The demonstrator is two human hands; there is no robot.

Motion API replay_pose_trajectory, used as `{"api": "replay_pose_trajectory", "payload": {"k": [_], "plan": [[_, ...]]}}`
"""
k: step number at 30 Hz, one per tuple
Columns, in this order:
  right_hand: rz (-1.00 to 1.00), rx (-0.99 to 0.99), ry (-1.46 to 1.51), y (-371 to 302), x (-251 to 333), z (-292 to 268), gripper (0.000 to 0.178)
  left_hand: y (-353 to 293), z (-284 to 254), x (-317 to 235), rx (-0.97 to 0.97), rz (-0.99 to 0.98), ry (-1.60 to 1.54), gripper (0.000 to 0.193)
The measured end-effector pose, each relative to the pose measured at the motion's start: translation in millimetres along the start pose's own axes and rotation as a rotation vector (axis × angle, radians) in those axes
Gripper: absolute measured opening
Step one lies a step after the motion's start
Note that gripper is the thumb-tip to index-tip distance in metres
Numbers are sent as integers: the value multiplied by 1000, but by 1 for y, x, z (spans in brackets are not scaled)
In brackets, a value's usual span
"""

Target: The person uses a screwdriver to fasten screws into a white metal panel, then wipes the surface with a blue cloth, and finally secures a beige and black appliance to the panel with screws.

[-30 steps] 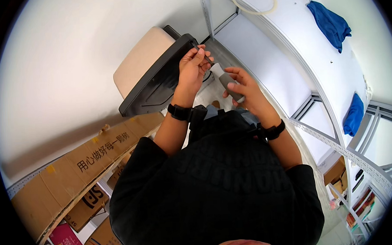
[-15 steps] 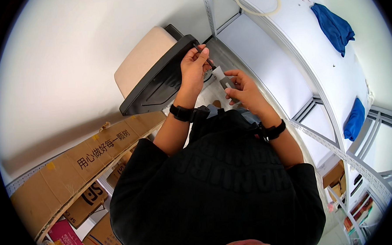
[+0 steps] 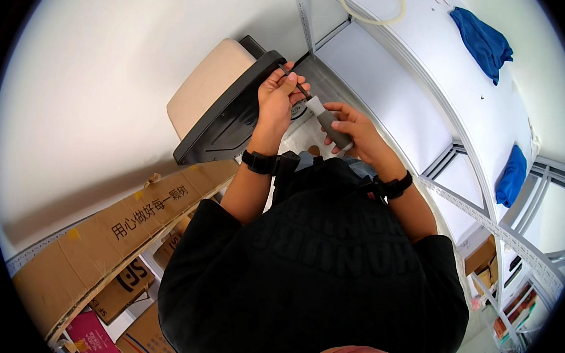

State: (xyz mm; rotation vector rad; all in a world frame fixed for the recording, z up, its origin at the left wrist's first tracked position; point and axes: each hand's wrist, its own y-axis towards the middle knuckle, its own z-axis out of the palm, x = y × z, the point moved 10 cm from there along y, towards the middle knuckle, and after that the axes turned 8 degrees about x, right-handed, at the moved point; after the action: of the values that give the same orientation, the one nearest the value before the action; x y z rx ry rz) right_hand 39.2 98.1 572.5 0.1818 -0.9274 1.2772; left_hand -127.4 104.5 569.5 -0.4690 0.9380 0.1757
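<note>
A screwdriver (image 3: 335, 130) with a grey handle and pale collar slants between my hands. My left hand (image 3: 275, 100) pinches its dark shaft, which points up-left at the corner of a black panel (image 3: 233, 119). Whether the tip sits in a screw is too small to tell. My right hand (image 3: 361, 135) holds the handle, thumb on top and fingers curled around the side. The panel forms the underside of a beige block-shaped piece (image 3: 206, 85), tipped on its side against the white wall. A black band circles each of my wrists.
To my left runs a shelf edged with a long brown cardboard strip (image 3: 108, 238); cartons (image 3: 123, 291) and a magenta box (image 3: 94, 339) sit below. On the right stands a white-topped metal rack (image 3: 435, 62) with blue cloths (image 3: 481, 41) and a pale hoop (image 3: 376, 18).
The screwdriver handle has turned, and more of it shows as my right fingers shift around it. My left hand has stayed at the shaft with barely any movement.
</note>
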Motion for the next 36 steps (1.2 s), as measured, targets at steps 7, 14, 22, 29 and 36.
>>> {"api": "replay_pose_trajectory", "payload": {"k": [7,14,22,29,36], "plan": [[-77,-84,-252,1,11,1,54,0,-1,-1,1,12,38,28],[-43,-12,-35,1,7,4,49,-1,-4,-1,-21,36,-22,24],[-50,-33,7,-2,6,-5,42,-2,2,-2,12,7,-16,25],[-51,-54,-10,-6,6,-4,41,-2,2,-2,41,1,-46,25],[-70,-57,-41,-12,7,-8,41,-4,1,-3,87,18,-117,32]]}}
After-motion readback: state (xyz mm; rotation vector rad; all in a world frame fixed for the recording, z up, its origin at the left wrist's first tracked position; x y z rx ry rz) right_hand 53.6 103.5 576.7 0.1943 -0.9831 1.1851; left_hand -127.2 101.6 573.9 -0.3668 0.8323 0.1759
